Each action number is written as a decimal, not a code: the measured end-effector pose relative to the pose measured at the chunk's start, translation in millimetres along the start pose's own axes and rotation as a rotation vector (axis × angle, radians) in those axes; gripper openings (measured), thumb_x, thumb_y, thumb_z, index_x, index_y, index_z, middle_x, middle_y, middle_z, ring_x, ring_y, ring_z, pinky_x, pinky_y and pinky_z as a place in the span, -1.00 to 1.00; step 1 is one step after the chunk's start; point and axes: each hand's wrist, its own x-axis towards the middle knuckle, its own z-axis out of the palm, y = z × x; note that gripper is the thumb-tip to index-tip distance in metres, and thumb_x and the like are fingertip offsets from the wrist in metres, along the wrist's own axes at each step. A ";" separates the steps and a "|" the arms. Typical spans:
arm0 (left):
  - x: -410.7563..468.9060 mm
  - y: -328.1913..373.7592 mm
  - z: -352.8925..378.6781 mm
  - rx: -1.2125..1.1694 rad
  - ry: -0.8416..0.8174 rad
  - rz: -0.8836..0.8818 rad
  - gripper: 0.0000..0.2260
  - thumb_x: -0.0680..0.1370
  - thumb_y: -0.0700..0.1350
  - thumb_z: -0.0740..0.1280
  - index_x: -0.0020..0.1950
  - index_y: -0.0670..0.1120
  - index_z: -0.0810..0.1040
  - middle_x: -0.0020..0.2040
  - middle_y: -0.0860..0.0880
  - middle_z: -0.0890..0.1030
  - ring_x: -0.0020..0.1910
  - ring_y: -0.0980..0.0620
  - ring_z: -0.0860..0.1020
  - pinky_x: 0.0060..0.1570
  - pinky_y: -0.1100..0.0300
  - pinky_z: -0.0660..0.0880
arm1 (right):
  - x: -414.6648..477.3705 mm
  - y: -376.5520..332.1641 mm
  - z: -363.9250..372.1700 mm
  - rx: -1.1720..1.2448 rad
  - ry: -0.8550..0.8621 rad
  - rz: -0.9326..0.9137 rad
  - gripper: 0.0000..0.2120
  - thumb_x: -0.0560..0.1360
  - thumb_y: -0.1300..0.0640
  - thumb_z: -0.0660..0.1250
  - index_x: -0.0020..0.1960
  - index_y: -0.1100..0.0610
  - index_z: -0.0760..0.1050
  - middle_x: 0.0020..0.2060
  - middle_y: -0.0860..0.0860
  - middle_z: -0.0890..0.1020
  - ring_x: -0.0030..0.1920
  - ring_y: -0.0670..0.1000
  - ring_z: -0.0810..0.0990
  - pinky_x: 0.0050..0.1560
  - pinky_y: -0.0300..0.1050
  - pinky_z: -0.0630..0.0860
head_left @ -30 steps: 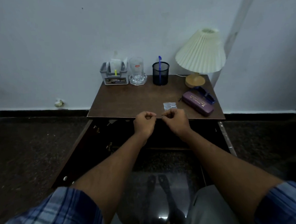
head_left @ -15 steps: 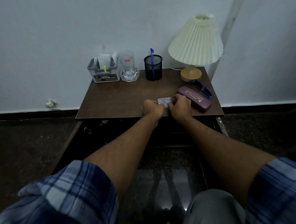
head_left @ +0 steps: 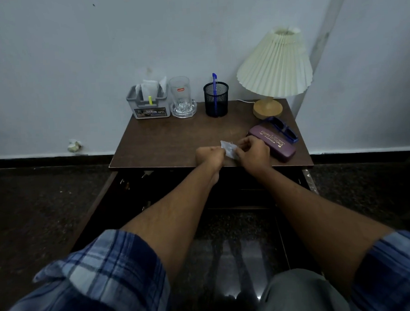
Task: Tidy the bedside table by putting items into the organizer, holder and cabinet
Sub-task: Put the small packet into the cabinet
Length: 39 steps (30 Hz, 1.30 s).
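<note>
Packet (head_left: pixel 228 148), small and silvery-white, is being held between both hands over the front part of the bedside table (head_left: pixel 175 142); whether it is touching the tabletop is unclear. The left hand (head_left: pixel 210 155) is gripping its left edge with curled fingers, and the right hand (head_left: pixel 253 151) is pinching its right side. Just right of the grip, a purple glasses case (head_left: pixel 273 144) is lying on the tabletop, with blue glasses (head_left: pixel 284 129) resting against its far side. Well beyond the grip, by the wall, a black mesh holder (head_left: pixel 216 102) is standing with a blue pen (head_left: pixel 214 80) in it. Left of the holder a glass (head_left: pixel 180 94) and a grey organizer (head_left: pixel 149 108) are sitting, and right of it a lamp (head_left: pixel 275 66) is standing.
</note>
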 end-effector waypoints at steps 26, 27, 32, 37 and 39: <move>-33.1 -85.6 -90.0 -0.045 -0.129 -0.125 -0.90 0.56 -0.36 0.34 0.01 -0.22 0.61 -0.06 -0.22 0.67 -0.27 0.01 0.63 -0.28 0.22 0.62 | -97.3 16.4 26.8 0.572 -0.339 0.485 -0.88 0.53 0.41 0.39 0.01 0.49 0.57 -0.14 0.28 0.67 -0.23 0.10 0.69 -0.25 -0.16 0.68; -29.9 -87.5 -88.8 -0.055 -0.114 -0.120 -0.91 0.57 -0.35 0.34 0.01 -0.21 0.60 -0.06 -0.22 0.66 -0.26 0.01 0.63 -0.27 0.23 0.63 | -96.5 16.5 29.9 0.567 -0.327 0.502 -0.86 0.53 0.41 0.38 0.03 0.49 0.56 -0.14 0.28 0.66 -0.24 0.09 0.68 -0.30 -0.20 0.67; -3.9 -98.7 -81.1 -0.099 -0.061 -0.139 -0.88 0.58 -0.35 0.33 -0.09 -0.16 0.55 -0.12 -0.19 0.65 -0.25 0.00 0.65 -0.25 0.22 0.65 | -83.2 24.5 51.2 0.551 -0.261 0.561 -0.97 0.52 0.45 0.35 -0.09 0.43 0.55 -0.17 0.25 0.64 -0.21 0.11 0.68 -0.30 -0.15 0.68; 26.4 -106.0 -67.9 -0.089 -0.027 -0.174 -0.87 0.59 -0.30 0.33 -0.10 -0.11 0.52 -0.05 -0.21 0.67 -0.27 0.00 0.64 -0.31 0.22 0.59 | -62.1 32.0 77.2 0.597 -0.158 0.616 -0.81 0.48 0.49 0.39 -0.20 0.28 0.46 -0.21 0.18 0.58 -0.15 0.12 0.65 -0.35 -0.12 0.67; 42.7 -109.6 -60.2 -0.049 -0.026 -0.176 -0.88 0.59 -0.28 0.33 -0.12 -0.11 0.53 -0.03 -0.21 0.69 -0.26 0.00 0.65 -0.29 0.21 0.59 | -49.2 36.7 86.8 0.627 -0.136 0.662 -0.84 0.48 0.49 0.36 -0.09 0.29 0.47 -0.16 0.19 0.60 -0.18 0.13 0.64 -0.44 -0.13 0.64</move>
